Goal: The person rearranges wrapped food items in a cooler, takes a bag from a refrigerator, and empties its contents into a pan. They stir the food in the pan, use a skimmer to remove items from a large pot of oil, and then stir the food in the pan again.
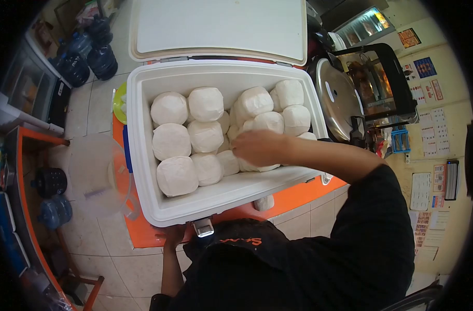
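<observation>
A white cooler box [143, 155] stands with its lid [218, 28] swung back on an orange counter [143, 233]. It is packed with several round bundles in white wrapping [171, 141]. My right hand [257, 147] reaches in from the right, its fingers curled down over one white bundle [260, 167] in the box's right half. My left hand [173, 236] rests at the counter's near edge, just below the cooler's metal latch [203, 227]. Its fingers are mostly hidden. One more white bundle [264, 202] lies on the counter under the cooler's front edge.
A clear plastic jug [96, 176] stands left of the cooler. A round metal lid [336, 101] and a glass-fronted warmer [379, 83] are to the right. Blue water bottles [86, 57] sit on the tiled floor at the back left. Papers hang on the right wall.
</observation>
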`<control>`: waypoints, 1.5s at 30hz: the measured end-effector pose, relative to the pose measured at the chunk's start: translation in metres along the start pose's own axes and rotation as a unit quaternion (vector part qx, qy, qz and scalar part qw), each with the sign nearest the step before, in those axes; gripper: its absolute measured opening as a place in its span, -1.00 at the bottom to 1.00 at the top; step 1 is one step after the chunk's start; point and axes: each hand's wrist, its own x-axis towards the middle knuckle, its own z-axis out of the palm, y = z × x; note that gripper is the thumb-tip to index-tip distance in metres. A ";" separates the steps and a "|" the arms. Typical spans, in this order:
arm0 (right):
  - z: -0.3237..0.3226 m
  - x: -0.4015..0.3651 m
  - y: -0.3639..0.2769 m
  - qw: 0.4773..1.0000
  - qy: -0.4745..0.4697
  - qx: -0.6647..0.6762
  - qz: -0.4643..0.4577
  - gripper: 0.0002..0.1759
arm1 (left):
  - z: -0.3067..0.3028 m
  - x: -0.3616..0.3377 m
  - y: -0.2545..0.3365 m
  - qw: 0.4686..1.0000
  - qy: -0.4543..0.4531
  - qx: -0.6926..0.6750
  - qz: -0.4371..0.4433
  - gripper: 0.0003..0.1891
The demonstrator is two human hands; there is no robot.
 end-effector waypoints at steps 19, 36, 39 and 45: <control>0.095 0.083 0.013 0.964 -0.012 0.229 0.132 -0.56 | 0.076 0.042 -0.054 0.916 0.258 0.291 -0.098 -0.02; -0.068 -0.105 0.014 0.979 -0.036 0.137 0.146 -0.57 | -0.023 -0.014 0.044 0.985 0.040 0.062 -0.157 0.02; -0.028 -0.096 0.008 0.984 -0.032 0.069 0.161 -0.61 | 0.012 0.013 0.013 0.959 0.161 0.130 -0.193 0.01; -0.018 -0.089 -0.007 0.978 0.106 0.050 0.172 -0.83 | 0.051 0.028 -0.027 0.794 0.375 0.456 -0.146 0.00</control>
